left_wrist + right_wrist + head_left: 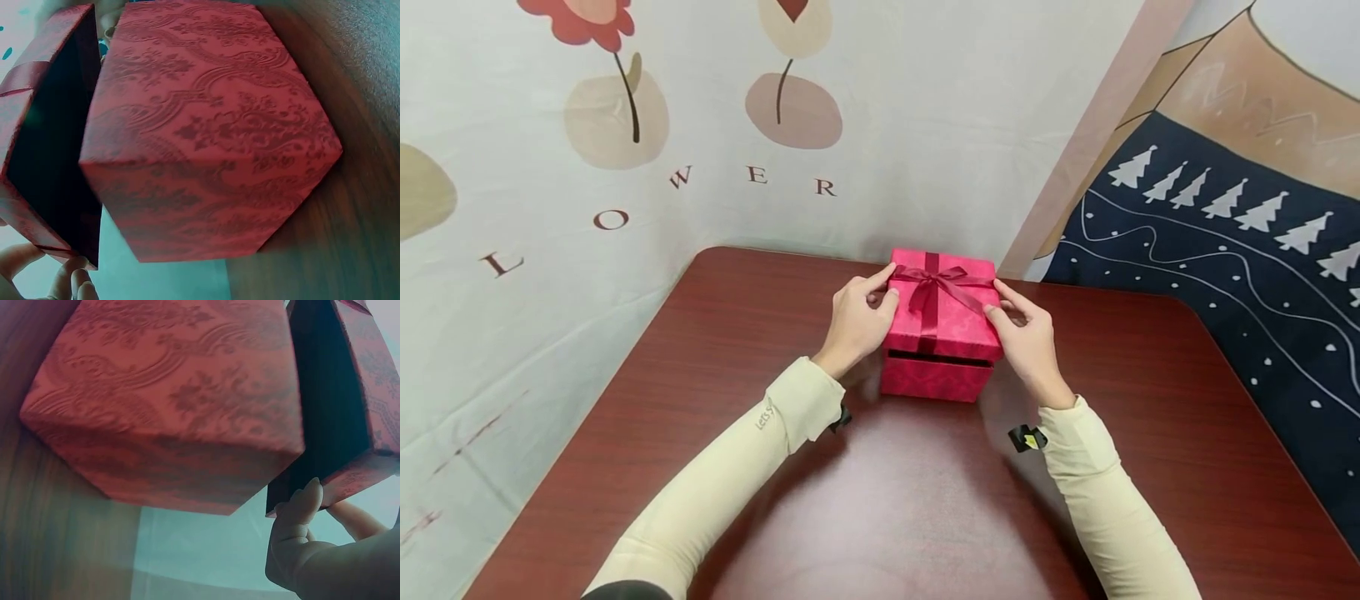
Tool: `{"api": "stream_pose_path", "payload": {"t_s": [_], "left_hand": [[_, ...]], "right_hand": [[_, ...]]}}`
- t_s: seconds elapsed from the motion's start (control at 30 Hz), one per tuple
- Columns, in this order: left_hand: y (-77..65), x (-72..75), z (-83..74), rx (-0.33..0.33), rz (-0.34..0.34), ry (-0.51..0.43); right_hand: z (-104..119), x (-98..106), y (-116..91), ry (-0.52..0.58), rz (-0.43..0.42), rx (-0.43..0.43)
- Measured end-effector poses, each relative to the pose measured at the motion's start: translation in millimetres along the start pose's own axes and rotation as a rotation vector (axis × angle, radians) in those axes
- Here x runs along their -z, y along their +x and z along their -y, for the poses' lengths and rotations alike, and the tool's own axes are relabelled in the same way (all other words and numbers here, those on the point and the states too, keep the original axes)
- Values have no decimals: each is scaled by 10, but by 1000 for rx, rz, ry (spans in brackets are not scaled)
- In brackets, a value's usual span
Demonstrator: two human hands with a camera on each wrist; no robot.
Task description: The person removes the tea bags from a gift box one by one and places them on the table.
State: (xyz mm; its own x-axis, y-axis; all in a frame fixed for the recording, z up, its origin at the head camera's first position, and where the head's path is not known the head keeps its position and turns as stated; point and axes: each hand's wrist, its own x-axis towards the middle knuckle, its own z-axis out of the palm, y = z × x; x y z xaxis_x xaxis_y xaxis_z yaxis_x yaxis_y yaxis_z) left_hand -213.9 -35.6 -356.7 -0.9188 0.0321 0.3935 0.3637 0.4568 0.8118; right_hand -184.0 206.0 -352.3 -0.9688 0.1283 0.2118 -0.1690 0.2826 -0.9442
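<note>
A pink-red gift box stands on the table, its embossed base (934, 381) below a matching lid (958, 327) tied with a dark red ribbon bow (931, 283). Between lid and base a dark gap shows along the front. My left hand (859, 321) pinches the lid's left side, and my right hand (1028, 340) pinches its right side. In the left wrist view the lid (47, 44) tilts away from the base (206, 106), its dark inside showing. The right wrist view has the fingers of my right hand (306, 544) at the lid's edge (362, 478). The base's contents are hidden.
The brown wooden table (760, 500) has rounded far corners. Behind it hangs a pale cloth (925, 150) with flower prints and letters. To the right is a dark blue cloth (1195, 258) with white trees. A black wrist strap (1024, 438) sits at the right cuff.
</note>
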Motion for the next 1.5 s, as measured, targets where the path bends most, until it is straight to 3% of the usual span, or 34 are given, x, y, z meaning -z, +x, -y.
{"api": "stream_pose_path", "payload": {"t_s": [0.23, 0.83, 1.2, 1.5], "left_hand": [[-13, 178, 11, 14, -27, 27], [-116, 659, 78, 60, -41, 24], [-240, 1044, 161, 64, -74, 70], [-311, 1266, 292, 80, -76, 92]], "right_hand": [[78, -155, -13, 25, 5, 16], [297, -547, -68, -64, 35, 27], [456, -850, -146, -114, 111, 5], [520, -1054, -162, -112, 157, 50]]}}
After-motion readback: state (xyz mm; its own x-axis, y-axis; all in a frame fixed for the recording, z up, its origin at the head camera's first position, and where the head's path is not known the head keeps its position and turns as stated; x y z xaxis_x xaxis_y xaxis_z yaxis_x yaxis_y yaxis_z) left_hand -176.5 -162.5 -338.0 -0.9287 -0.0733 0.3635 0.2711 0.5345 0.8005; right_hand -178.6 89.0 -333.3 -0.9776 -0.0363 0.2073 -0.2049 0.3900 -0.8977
